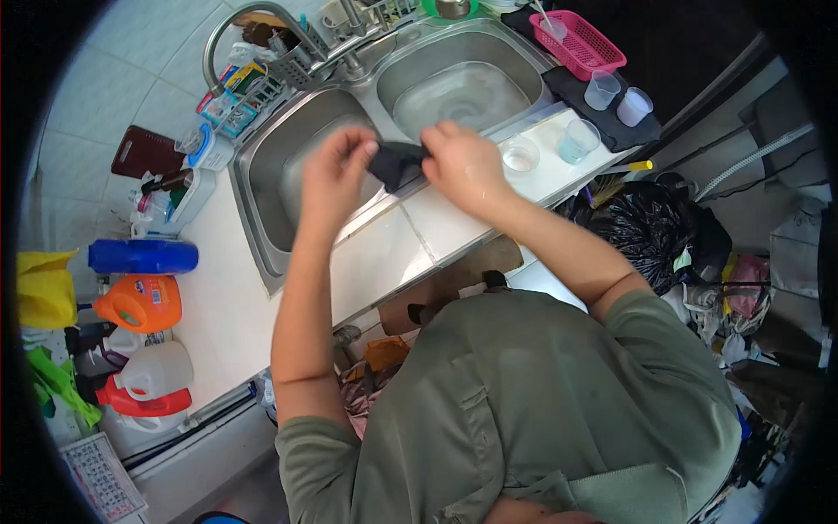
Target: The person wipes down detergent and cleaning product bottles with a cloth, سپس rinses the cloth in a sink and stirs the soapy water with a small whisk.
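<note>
A small piece of black cloth [393, 167] is stretched between my two hands, above the front rim of the steel double sink [262, 267]. My left hand [337, 173] pinches its left end between thumb and fingers, over the left basin [272, 167]. At the other end, my right hand [466, 169] grips the cloth with curled fingers hiding that edge. Water stands in the right basin [429, 108], beyond my right hand. On the white tiled counter [376, 252] to the right are a clear cup [520, 154] and a plastic cup with bluish contents [579, 142].
A curved faucet [211, 52] arches over the left basin. Two more plastic cups [601, 90] stand on a dark cloth [564, 82] near a pink basket [579, 46]. Detergent bottles [141, 304] line the left side. A black garbage bag [655, 223] sits below right.
</note>
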Available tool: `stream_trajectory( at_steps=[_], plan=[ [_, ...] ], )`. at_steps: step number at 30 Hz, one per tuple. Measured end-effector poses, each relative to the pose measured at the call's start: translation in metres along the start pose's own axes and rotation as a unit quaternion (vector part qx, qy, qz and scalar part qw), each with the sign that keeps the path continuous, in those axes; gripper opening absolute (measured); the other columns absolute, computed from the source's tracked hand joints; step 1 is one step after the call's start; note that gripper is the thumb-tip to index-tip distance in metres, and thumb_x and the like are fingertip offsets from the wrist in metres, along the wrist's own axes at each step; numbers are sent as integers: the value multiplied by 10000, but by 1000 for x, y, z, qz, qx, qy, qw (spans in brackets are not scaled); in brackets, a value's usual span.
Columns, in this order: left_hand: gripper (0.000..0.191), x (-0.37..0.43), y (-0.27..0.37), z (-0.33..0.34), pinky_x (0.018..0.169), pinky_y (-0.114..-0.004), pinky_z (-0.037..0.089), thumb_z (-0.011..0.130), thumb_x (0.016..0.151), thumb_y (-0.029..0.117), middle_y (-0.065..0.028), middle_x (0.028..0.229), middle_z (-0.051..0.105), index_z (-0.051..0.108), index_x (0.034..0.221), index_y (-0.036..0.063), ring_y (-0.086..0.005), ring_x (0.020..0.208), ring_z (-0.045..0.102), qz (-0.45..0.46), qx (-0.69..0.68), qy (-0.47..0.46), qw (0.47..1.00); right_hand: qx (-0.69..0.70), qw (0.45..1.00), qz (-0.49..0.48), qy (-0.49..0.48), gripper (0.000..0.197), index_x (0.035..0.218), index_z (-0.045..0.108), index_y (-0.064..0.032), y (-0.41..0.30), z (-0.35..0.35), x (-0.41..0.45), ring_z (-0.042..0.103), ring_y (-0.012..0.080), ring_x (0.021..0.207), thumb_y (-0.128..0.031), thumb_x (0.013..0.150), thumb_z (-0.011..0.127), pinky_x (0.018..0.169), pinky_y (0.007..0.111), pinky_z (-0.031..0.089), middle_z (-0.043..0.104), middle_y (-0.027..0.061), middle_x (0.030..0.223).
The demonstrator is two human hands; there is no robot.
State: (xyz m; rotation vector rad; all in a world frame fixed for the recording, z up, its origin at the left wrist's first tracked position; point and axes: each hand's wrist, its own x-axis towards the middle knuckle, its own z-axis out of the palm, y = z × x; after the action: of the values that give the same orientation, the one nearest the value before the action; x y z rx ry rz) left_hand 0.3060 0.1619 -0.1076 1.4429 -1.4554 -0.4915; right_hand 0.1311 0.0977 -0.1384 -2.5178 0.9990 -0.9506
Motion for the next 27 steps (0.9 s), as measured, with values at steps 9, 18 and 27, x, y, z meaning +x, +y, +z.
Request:
stream_trajectory(
  at_steps=[9,18,27],
  plan=[
    [144,35,-7,-76,737,-203,408,590,862,102,14,845,600,629,954,-3,-72,800,515,-38,65,46,996,-101,993,-3,-66,231,903,638,-119,15,-28,81,604,315,829,-80,698,539,692,429,481,638,109,879],
    [257,-33,22,-49,760,-274,453,716,719,104,-67,894,640,644,948,13,-132,815,577,-131,87,-219,963,58,956,-130,-258,286,969,629,-41,22,-73,12,586,292,877,-97,688,639,775,349,463,618,90,959],
    [585,62,29,88,794,-320,463,732,702,196,-69,1191,536,486,1222,87,-165,907,577,2,57,-169,984,-51,901,192,386,647,1181,466,-9,200,-153,-41,500,250,1010,-123,593,710,885,345,402,516,152,1098]
  ],
)
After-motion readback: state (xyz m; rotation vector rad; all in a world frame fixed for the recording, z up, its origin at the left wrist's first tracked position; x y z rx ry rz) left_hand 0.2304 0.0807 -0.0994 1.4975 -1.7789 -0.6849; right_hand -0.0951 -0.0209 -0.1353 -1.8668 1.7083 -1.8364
